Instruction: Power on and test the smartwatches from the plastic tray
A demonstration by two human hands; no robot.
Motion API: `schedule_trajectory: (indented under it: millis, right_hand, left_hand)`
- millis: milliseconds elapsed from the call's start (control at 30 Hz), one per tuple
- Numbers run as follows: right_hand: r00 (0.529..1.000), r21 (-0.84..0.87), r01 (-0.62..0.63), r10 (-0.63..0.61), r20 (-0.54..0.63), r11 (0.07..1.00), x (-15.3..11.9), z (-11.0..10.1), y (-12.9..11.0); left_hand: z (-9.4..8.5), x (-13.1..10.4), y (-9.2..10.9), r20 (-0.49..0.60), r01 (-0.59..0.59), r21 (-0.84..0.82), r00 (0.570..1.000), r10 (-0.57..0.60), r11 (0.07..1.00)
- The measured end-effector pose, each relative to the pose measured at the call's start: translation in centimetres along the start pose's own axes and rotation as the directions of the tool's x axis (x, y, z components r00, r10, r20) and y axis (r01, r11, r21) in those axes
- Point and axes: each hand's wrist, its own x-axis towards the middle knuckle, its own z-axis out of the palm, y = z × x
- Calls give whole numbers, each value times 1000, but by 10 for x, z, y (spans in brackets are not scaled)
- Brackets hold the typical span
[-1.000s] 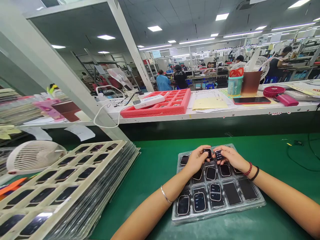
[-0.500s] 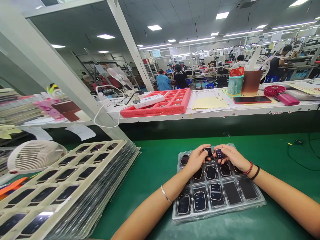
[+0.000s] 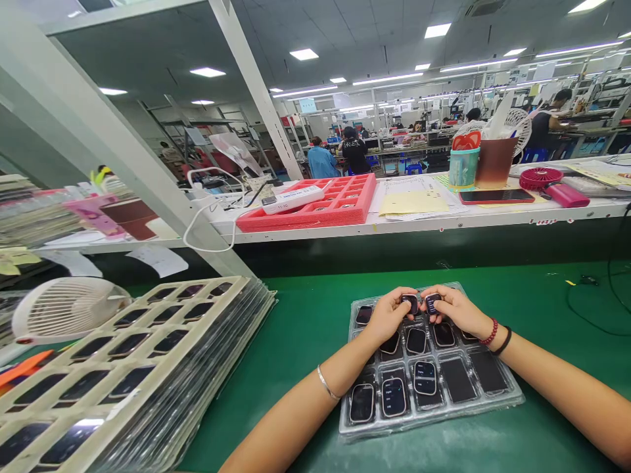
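My left hand (image 3: pixel 392 315) is closed on a dark-screened smartwatch (image 3: pixel 410 303), its thumb on the screen. Just beside it, my right hand (image 3: pixel 456 309) grips another smartwatch (image 3: pixel 432 303) with lit text, the thumb over its face. Both hands are above the back part of a clear plastic tray (image 3: pixel 424 419). Several watches lie in the tray's compartments; a watch with lit text (image 3: pixel 394 397) is near the front, and one (image 3: pixel 424 378) beside it shows a lit screen too. Compartments at the front right show only black bottoms. My hands hide part of the back row.
A tall stack of trays (image 3: pixel 197 374) with watches stands at the left, next to a white fan (image 3: pixel 71 309). On the shelf are a red foam tray (image 3: pixel 340 203), a phone (image 3: pixel 495 196), a cup (image 3: pixel 495 161) and a pink fan (image 3: pixel 541 177). People sit far behind.
My right thumb has moved onto the screen of its watch, covering part of the text. The left-hand watch has turned slightly. The tray has not moved.
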Motion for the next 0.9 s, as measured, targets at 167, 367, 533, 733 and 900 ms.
schedule_trajectory:
  millis: [167,367,533,733,900]
  right_hand:
    - [1000,4,-11,11,6,1000,1,-1,2]
    - [1000,6,-8,8,7,1000,1,0,2]
    - [1000,8,4,-4,8,1000,1,0,1]
    - [1000,5,3,-3,9,1000,1,0,1]
    - [1000,7,-1,1,8,1000,1,0,3]
  left_hand:
    - [1,0,2,17,-5,-3,1000,5,1000]
    - [1,0,1,19,-6,5,1000,6,1000]
    - [1,0,1,14,0,0,1000,0,1000]
    - [1,0,1,12,5,1,1000,-5,1000]
    - [2,0,1,10,1,-1,1000,-1,1000]
